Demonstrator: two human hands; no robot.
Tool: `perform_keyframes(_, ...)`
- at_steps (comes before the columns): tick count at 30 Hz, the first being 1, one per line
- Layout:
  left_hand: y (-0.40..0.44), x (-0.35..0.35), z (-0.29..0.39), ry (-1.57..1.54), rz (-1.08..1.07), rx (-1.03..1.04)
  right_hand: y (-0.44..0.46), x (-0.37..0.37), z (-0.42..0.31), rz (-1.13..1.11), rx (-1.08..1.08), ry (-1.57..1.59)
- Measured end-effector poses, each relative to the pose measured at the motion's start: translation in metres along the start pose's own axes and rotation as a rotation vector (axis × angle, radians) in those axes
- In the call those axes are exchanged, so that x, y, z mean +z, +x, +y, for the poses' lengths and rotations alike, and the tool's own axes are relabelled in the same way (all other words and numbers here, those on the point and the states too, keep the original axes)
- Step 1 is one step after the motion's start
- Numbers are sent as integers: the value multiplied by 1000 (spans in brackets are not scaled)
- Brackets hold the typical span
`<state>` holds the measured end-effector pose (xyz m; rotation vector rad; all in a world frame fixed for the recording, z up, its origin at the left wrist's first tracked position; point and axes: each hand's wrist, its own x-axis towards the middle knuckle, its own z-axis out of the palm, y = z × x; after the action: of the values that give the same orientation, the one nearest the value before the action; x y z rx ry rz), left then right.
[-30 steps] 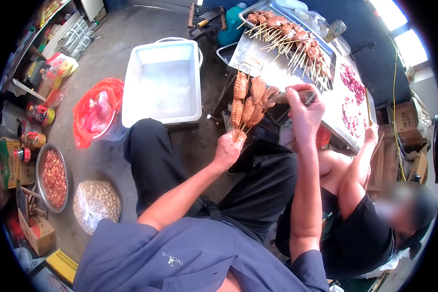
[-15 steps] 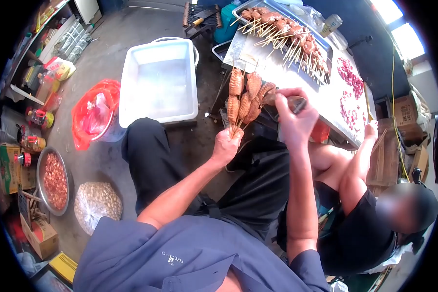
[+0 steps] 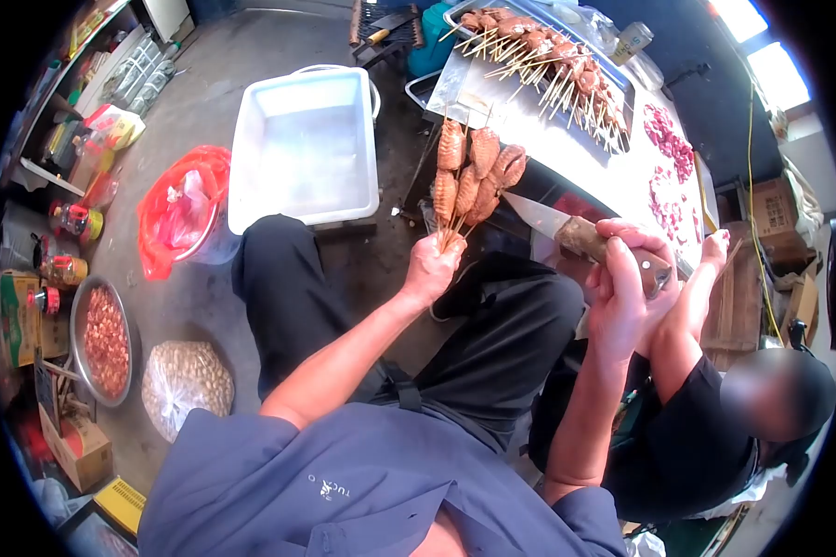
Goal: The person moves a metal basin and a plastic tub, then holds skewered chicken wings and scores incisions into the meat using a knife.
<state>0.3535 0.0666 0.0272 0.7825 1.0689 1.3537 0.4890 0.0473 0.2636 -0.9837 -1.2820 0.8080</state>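
The low ends of a bunch of sticks (image 3: 453, 226) are held in the left hand (image 3: 432, 271), with the fingers closed around them. The brown meat (image 3: 468, 190) on those sticks is just ahead of that hand, standing up and spread a little like a fan. A knife (image 3: 541, 218) is held by its brown handle in the right hand (image 3: 627, 292), with the fingers wrapped around it. The blade is pointed from the right hand toward the meat, and its tip is very close to the nearest piece. Whether the two are touching cannot be told.

For this to be done well, the sticks should be squeezed firmly near the bottom, so that they are not let turn or slip. The left fingers should be kept low, under the meat, and the tip should never be aimed back at them. Small, slow moves would be best, since the meat looks soft.

Care should also be taken to the right of the right hand, where another person's hand (image 3: 715, 249) is seen nearby. The knife should not be swung out that way. The metal table (image 3: 594, 172), ahead of the right hand, could be bumped by a big swing too.
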Motion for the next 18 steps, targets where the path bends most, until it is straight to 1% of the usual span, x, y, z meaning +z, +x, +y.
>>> perform_keyframes(5,0,2,2,-16,-5,0,3,3,13,29,46,-30)
perform_keyframes(8,-1,3,2,-17,-5,7,5,2,25,9,58,53)
perform_keyframes(12,0,3,0,-27,-4,-11,4,3,25,43,68,46)
perform_keyframes(14,0,4,-2,-46,-2,-1,3,3,21,42,45,-24)
perform_keyframes(18,1,5,-3,-73,-5,-12,5,2,24,47,57,-19)
